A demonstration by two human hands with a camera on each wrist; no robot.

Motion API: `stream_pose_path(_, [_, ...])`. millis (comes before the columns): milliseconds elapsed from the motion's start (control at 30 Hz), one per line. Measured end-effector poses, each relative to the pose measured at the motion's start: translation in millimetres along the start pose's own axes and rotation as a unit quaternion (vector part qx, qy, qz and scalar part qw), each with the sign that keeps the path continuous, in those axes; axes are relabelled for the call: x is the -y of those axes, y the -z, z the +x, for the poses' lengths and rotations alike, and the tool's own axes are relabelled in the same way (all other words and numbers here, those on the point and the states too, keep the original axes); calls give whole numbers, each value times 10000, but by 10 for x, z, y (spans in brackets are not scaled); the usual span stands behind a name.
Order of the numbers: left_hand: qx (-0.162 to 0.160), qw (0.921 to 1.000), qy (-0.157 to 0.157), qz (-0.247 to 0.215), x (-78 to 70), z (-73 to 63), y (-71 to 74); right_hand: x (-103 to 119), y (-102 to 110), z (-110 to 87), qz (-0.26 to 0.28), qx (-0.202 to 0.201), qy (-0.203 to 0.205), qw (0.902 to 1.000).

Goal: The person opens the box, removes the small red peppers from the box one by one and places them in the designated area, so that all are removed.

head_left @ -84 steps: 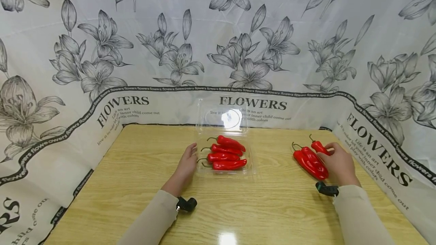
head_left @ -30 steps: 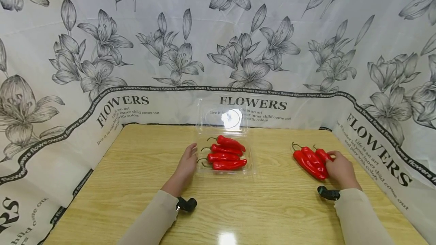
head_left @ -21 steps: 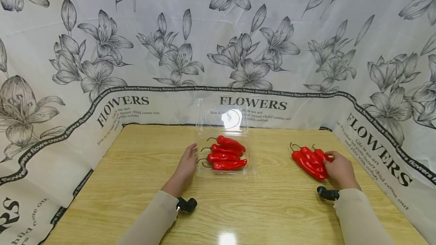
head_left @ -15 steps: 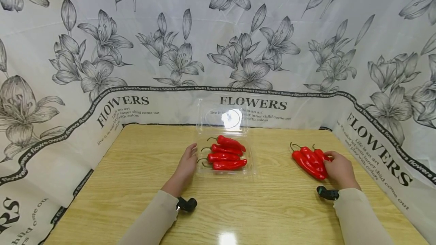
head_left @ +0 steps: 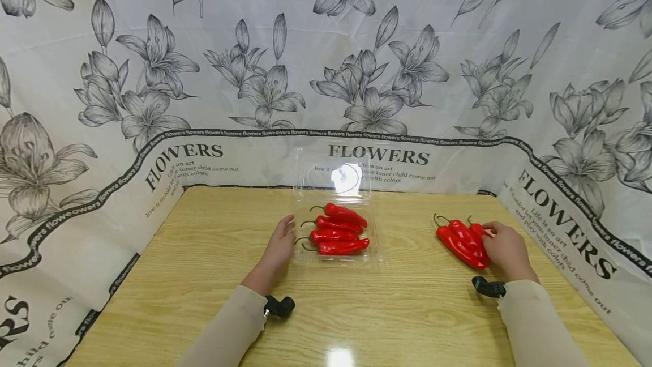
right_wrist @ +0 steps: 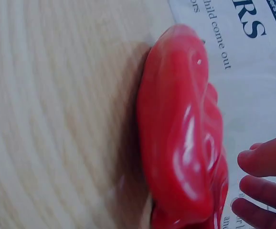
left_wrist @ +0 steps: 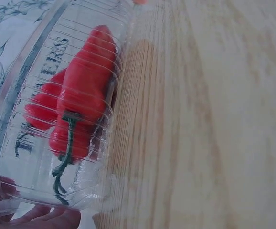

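Several red peppers (head_left: 338, 223) lie side by side in a clear plastic box (head_left: 377, 242) whose lid (head_left: 311, 171) stands raised at the back. My left hand (head_left: 277, 242) rests at the box's left side with extended fingers; the left wrist view shows its fingers (left_wrist: 47, 220) at the box's end wall. To the right, three loose red peppers (head_left: 455, 242) lie together on the table. Beside the rightmost one, my right hand (head_left: 504, 248) has its fingers near the pepper. In the right wrist view, its fingers (right_wrist: 262, 191) are spread and apart from the peppers (right_wrist: 176, 124).
Wood-grain table (head_left: 407, 310) lies under everything, with bare wood between the box and the loose peppers. A white flower-printed cloth (head_left: 254, 157) hangs along the back and both sides. Each wrist wears a small black camera (head_left: 279, 306).
My right hand has brought the third loose pepper against the other two, the group shifting slightly left, and has since loosened its fingers from it. My left hand and the box stay put.
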State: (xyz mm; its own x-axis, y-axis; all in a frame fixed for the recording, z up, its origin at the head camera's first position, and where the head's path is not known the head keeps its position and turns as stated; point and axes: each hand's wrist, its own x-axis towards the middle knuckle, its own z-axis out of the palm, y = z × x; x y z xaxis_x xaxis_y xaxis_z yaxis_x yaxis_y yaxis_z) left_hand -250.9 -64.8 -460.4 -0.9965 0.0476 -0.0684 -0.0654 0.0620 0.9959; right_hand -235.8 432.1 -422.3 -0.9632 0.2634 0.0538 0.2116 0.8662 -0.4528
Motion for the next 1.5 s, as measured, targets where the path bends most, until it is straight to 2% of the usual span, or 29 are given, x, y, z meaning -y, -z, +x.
stream_pose_path(267, [13,10000,-68,-45,-10,-5,4,328,73,-43,-113,-184,581,9981])
stream_pose_path(733, [-3,9999,68,-151,-19,-9,-9,776,95,-28,-446,147,1420,9887])
stream_pose_path(1133, [-29,10000,61,24,-4,-4,-2,1137,68,-58,-399,521,1781,9818])
stream_pose_path(1500, [-14,10000,32,0,-6,-13,1,1443,37,-86,-318,593,2008,9773])
